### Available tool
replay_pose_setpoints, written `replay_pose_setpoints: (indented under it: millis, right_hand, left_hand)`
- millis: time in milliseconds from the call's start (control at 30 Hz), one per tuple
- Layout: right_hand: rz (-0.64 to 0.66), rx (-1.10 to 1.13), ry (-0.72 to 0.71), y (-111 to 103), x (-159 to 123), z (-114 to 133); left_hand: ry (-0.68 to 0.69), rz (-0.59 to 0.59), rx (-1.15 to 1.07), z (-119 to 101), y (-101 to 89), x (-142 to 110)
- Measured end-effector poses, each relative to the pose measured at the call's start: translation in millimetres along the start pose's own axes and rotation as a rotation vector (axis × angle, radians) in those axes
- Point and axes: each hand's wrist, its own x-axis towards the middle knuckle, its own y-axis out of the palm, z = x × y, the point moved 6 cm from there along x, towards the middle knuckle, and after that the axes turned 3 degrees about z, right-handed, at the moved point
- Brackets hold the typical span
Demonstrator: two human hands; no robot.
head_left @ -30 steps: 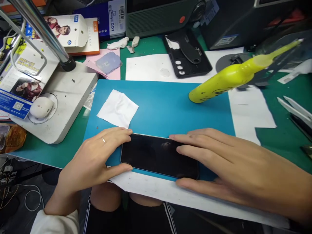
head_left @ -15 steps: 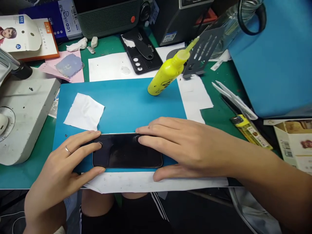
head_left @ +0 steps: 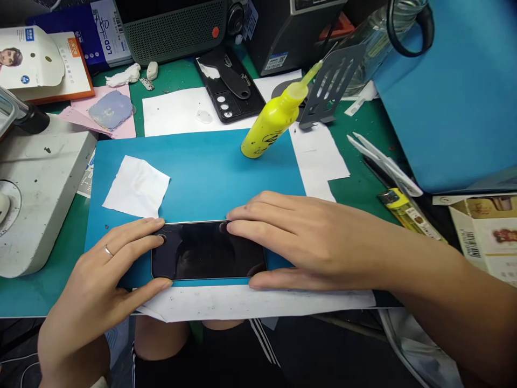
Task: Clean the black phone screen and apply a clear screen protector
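Phone (head_left: 205,251) on mat (head_left: 197,180) on green table (head_left: 355,200)

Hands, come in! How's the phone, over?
Left hand, right hand: both on phone. Phone flat on blue mat. White square, yellow bottle beyond; neither covers it.

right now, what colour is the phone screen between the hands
The phone screen is black, best seen in the head view.

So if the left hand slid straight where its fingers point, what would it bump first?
Probably the right hand, across the black phone that the left hand touches, though one view makes finger heights hard to judge.
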Motion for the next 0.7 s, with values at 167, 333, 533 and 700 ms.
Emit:
replay_pose_setpoints:
  millis: [167, 333, 533, 700]
  right_hand:
    - [0.016, 0.098, 0.051, 2, 0, -6]
    - [0.004, 0.139, 0.114, 1, 2, -15]
    - [-0.14, 0.287, 0.201, -2, 1, -40]
    - [-0.038, 0.366, 0.249, 6, 4, -50]
  left_hand:
    - [-0.026, -0.004, -0.014, 4, 1.6, -2]
    - [-0.056, -0.011, -0.028, 6, 1.6, -3]
    - [-0.054, -0.022, -0.037, 7, 2.4, -3]
    - [-0.046, 0.006, -0.017, 6, 2.4, -1]
